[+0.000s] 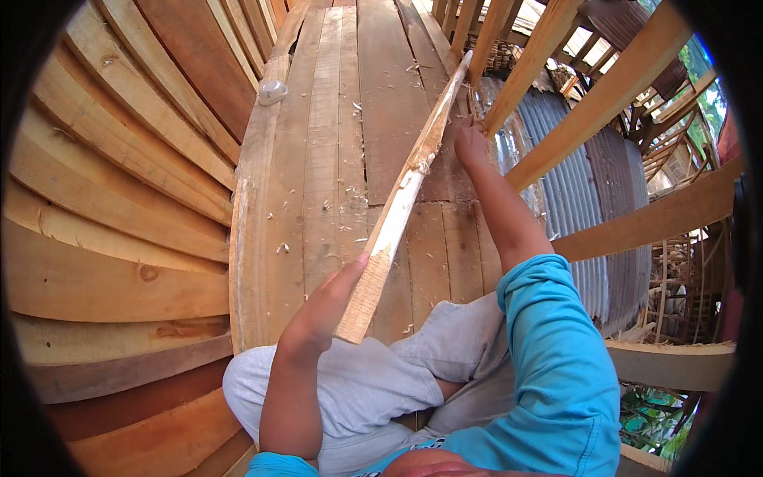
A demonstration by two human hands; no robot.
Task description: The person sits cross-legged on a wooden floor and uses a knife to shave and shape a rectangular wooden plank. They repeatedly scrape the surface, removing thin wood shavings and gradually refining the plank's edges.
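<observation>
A long wooden plank (pixel 388 237) slants from my lap toward the far right, its far end tapering near the posts. Part of its face is pale and freshly shaved, with a curled sliver and rough bark-coloured patches further up. My left hand (pixel 330 302) is closed around the plank's near end, thumb along the edge. To the right of the plank's far part, my right hand (pixel 471 143) is stretched out beside a wooden post. Its fingers look curled round something thin; what it is, I cannot make out.
Wood shavings lie scattered over the board floor (pixel 322 191). A clear plastic item (pixel 273 92) sits at the far left. Upright boards (pixel 119 262) wall the left side. Wooden posts (pixel 600 99) stand on the right, with corrugated metal sheets (pixel 568 191) beyond them.
</observation>
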